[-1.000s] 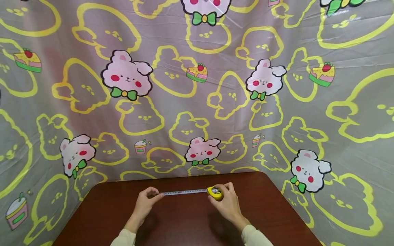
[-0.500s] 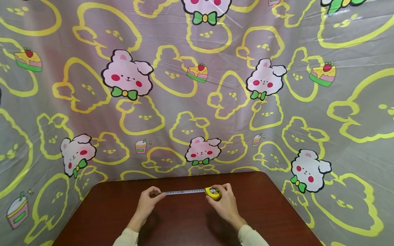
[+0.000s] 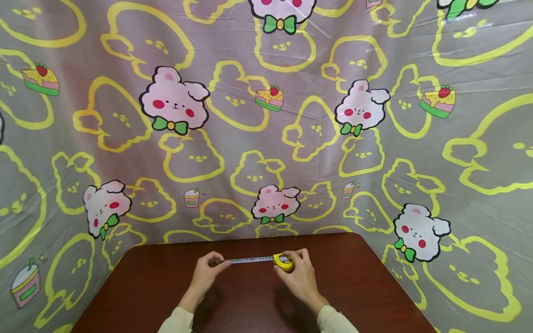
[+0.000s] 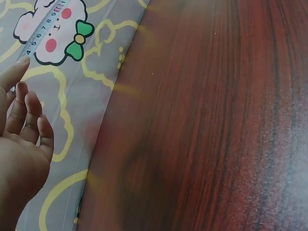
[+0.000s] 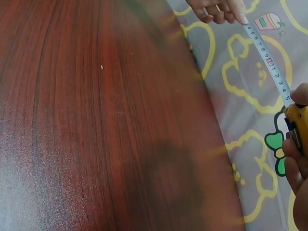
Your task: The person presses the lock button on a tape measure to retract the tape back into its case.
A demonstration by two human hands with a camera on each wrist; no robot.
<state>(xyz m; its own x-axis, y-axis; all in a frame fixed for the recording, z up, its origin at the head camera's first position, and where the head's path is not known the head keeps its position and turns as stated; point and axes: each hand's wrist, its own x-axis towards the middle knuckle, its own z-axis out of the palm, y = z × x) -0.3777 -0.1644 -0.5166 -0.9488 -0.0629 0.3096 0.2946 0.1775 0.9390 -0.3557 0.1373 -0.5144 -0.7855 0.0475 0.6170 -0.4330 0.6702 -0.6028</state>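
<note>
A yellow tape measure [image 3: 283,262] is gripped in my right hand [image 3: 300,275], its case between thumb and fingers. From it a white metal blade [image 3: 251,260] runs straight across to my left hand [image 3: 206,274], which pinches the blade's free end between thumb and fingertips. Both hands are raised above the table. In the right wrist view the printed numbers on the blade [image 5: 270,62] show, with a red 10 mark and a 5 close to the case. The left wrist view has the blade [image 4: 42,30] leaving the left thumb near the 4; the very end is hidden by the fingers.
Beneath the hands lies a dark red-brown wooden table [image 3: 250,305] with rounded far corners. A grey curtain [image 3: 233,134] printed with yellow outlines and white bunny faces hangs behind it and along both sides.
The hands have come closer together, the left moving right and the right moving left. The stretch of blade showing between them has become shorter.
</note>
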